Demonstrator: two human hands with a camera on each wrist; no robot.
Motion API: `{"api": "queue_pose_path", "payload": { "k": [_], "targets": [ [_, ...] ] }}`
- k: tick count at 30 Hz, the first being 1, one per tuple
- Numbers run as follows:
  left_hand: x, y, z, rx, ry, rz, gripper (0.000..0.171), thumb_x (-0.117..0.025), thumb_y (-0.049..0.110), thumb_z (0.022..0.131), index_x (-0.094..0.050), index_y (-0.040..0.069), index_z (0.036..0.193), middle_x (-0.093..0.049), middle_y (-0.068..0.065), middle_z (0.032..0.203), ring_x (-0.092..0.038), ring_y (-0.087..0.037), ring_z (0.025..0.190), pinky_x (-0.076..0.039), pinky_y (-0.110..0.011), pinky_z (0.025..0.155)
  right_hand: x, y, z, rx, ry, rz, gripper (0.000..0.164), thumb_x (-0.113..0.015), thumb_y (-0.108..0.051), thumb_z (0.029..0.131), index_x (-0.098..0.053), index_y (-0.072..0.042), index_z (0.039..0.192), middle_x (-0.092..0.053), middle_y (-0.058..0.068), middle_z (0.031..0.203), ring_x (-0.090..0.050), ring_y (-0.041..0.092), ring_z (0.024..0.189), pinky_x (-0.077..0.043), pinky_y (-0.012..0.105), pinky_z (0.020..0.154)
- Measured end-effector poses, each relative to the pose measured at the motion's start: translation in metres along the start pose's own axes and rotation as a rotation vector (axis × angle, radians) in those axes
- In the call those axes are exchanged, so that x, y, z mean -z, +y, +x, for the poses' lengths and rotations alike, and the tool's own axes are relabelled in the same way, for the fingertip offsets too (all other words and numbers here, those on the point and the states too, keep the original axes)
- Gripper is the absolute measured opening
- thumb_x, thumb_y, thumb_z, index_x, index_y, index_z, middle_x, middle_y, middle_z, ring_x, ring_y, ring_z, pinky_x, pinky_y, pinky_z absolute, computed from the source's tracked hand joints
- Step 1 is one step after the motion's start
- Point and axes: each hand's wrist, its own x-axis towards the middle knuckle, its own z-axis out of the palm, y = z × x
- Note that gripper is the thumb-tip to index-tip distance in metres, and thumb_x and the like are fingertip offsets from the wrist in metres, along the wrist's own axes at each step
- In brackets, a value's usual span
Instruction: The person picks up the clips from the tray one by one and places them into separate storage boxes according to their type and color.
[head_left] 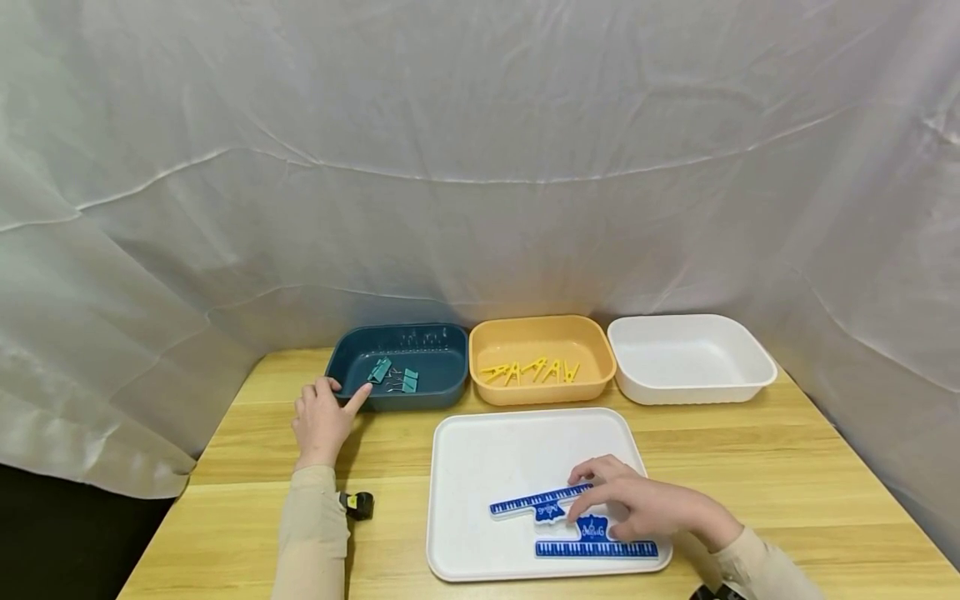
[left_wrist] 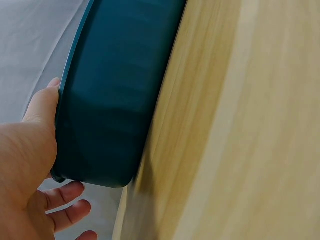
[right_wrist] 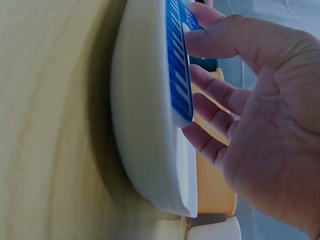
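My left hand (head_left: 321, 425) is at the near left corner of the dark teal bin (left_wrist: 115, 90), its thumb (left_wrist: 42, 105) lying along the rim. Three other fingers hang loosely below that corner, and two teal binder clips (head_left: 409, 381) lie inside. Over the white tray (head_left: 465, 467), my right hand (head_left: 637, 504) spreads its fingers above two blue page clips with piano-key strips. Thumb and index finger stand either side of the tab of the nearer page clip (head_left: 596, 549), fingertips right at its edges. Another finger overlaps the tilted, farther page clip (head_left: 517, 505).
Beside the teal bin stands a yellow-orange bin (head_left: 543, 397) with several yellow clothespins (head_left: 536, 365). A white bin (head_left: 693, 393) is at the back right. Pale fabric hangs behind the wooden table (head_left: 757, 467). A black strap device (head_left: 358, 505) sits at my left wrist.
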Motion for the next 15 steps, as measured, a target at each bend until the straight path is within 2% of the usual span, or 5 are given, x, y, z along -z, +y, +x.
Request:
{"api": "queue_pose_path", "payload": {
  "k": [5, 15],
  "targets": [
    [0.0002, 0.0002, -0.0003, 0.000, -0.002, -0.002, 0.073, -0.053, 0.072, 0.085, -0.048, 0.007, 0.117, -0.046, -0.022, 0.118, -0.040, -0.040, 0.108, -0.037, -0.057, 0.081, 0.0011, -0.0034, 0.0002, -0.037, -0.011, -0.003, 0.056, -0.070, -0.006, 0.078, -0.063, -0.044, 0.118, -0.046, -0.002, 0.138, -0.037, 0.021, 0.123, -0.035, 0.043, 0.106],
    [0.0014, 0.0010, -0.0013, 0.004, -0.010, 0.001, 0.074, -0.052, 0.072, 0.085, -0.047, 0.006, 0.119, -0.045, -0.022, 0.118, -0.040, -0.040, 0.108, -0.037, -0.057, 0.081, 0.0039, -0.0021, -0.0019, -0.147, -0.005, -0.012, 0.056, -0.072, -0.006, 0.074, -0.062, -0.047, 0.112, -0.045, -0.002, 0.140, -0.037, 0.025, 0.127, -0.035, 0.059, 0.103]
  ]
}}
